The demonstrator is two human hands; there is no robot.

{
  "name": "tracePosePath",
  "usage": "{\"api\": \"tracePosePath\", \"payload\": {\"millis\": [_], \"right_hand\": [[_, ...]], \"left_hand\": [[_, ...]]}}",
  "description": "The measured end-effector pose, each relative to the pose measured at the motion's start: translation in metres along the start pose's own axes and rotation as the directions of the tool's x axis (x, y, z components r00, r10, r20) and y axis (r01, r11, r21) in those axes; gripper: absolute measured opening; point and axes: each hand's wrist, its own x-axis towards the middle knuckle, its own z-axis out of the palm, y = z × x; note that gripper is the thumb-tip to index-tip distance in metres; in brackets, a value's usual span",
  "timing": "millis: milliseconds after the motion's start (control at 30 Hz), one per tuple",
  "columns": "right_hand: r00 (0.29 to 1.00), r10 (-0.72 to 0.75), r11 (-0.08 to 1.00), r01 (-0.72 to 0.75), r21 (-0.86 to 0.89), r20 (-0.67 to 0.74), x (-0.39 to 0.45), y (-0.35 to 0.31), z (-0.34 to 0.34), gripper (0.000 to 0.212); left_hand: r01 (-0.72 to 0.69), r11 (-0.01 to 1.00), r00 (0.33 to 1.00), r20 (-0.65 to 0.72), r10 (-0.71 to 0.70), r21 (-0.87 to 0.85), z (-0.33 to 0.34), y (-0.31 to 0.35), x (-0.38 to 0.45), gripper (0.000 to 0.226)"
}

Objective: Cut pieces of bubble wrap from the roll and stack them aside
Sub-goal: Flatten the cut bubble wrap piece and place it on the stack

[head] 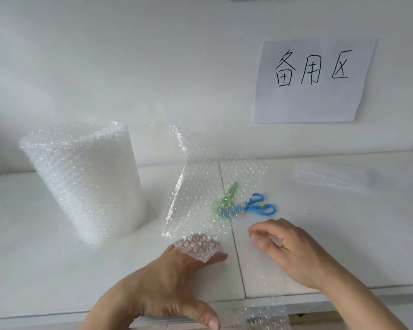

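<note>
Bubble wrap roll [86, 184] stands upright on the white worktop [34, 246], at 10 o'clock from the hands. Its loose sheet [200, 194] trails rightward, lifted and creased, draped over the blades of the blue-handled scissors [258, 206] at 12 o'clock. Left hand [167, 279] lies flat, fingers spread, under or against the sheet's near corner; cannot tell which. Right hand [289, 246] hovers at 2 o'clock, fingers loosely curled, pinching nothing visible. Stack of cut pieces [332, 175] lies well apart, far right, under the paper sign [312, 79]. Judgement: sheet not yet ready for cutting. Flatten it fully, pin with left, free the scissors from beneath, then cut straight across.
</note>
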Motion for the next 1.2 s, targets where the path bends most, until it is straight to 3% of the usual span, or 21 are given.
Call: {"api": "tracePosePath", "payload": {"millis": [67,133,200,300,467,567,733,833,967,1033,1200], "right_hand": [[1.000,0.006,1.000,-0.006,0.015,0.004,0.005,0.002,-0.001,0.016],[1.000,0.005,1.000,-0.006,0.027,0.029,0.013,0.005,-0.003,0.024],[0.998,-0.002,1.000,0.002,0.003,0.065,0.021,0.004,-0.005,0.031],[0.993,0.008,0.997,0.000,-0.074,0.114,0.033,0.000,-0.006,0.037],[0.991,0.096,0.993,-0.089,-0.076,0.092,0.047,-0.004,-0.008,0.046],[0.991,0.104,0.991,-0.095,-0.099,0.087,0.050,0.003,-0.006,0.058],[0.994,0.078,0.990,-0.069,-0.121,0.072,0.049,0.016,-0.006,0.068],[0.995,0.059,0.993,-0.051,-0.105,0.081,0.044,0.018,-0.009,0.074],[0.996,0.027,1.000,-0.026,-0.018,0.089,0.038,0.016,-0.016,0.061],[0.993,-0.001,1.000,-0.001,0.018,0.114,0.039,0.016,-0.015,0.061],[0.985,-0.030,1.000,0.030,0.008,0.172,0.043,0.013,-0.011,0.067]], "left_hand": [[-0.092,0.948,0.996,0.032,0.087,0.303,0.003,-0.005,0.000,0.073],[-0.155,0.770,0.973,-0.040,0.228,0.619,0.008,-0.013,0.003,0.069],[-0.143,0.738,0.979,-0.017,0.205,0.660,0.013,-0.016,0.004,0.084],[-0.166,0.748,0.982,0.040,0.183,0.643,0.019,-0.021,0.007,0.094],[-0.209,0.780,0.955,-0.051,0.294,0.589,0.022,-0.025,0.014,0.061],[-0.246,0.847,0.931,-0.129,0.342,0.471,0.023,-0.027,0.019,0.038],[-0.306,0.889,0.900,-0.200,0.386,0.339,0.018,-0.023,0.028,0.024],[-0.374,0.913,0.896,-0.191,0.402,0.166,0.013,-0.017,0.030,0.022],[-0.385,0.923,0.904,-0.208,0.373,-0.018,0.009,-0.013,0.031,0.032],[-0.373,0.928,0.911,-0.193,0.365,-0.005,0.008,-0.014,0.032,0.038],[-0.415,0.910,0.893,-0.187,0.410,0.015,0.004,-0.013,0.030,0.012]]}}
